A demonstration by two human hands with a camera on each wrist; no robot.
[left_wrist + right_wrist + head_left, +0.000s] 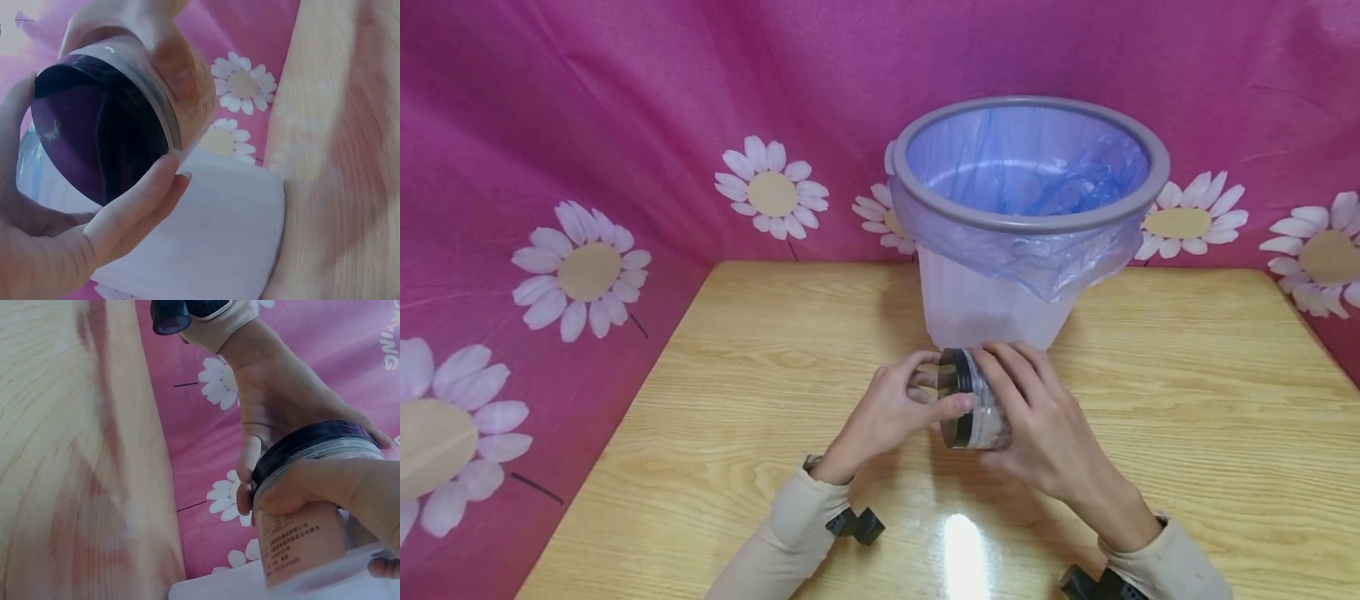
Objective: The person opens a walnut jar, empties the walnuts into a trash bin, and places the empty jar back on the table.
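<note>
A clear plastic jar (987, 417) with a black lid (952, 429) is held tilted on its side over the wooden table, lid facing left. My right hand (1051, 429) grips the jar's body. Thumb and fingers of my left hand (891, 410) span the lid and hold it by its rim. The left wrist view shows the lid's glossy dark top (81, 134) on the jar. A pinkish label (297, 540) with small printed characters shows on the jar's side in the right wrist view; its contents are mostly hidden.
Just behind the hands stands a white waste bin (992, 292) with a grey rim (1030, 223), lined with a translucent blue bag (1056, 262). The wooden table (760, 358) meets a pink flowered cloth (647, 100) at the back and sides.
</note>
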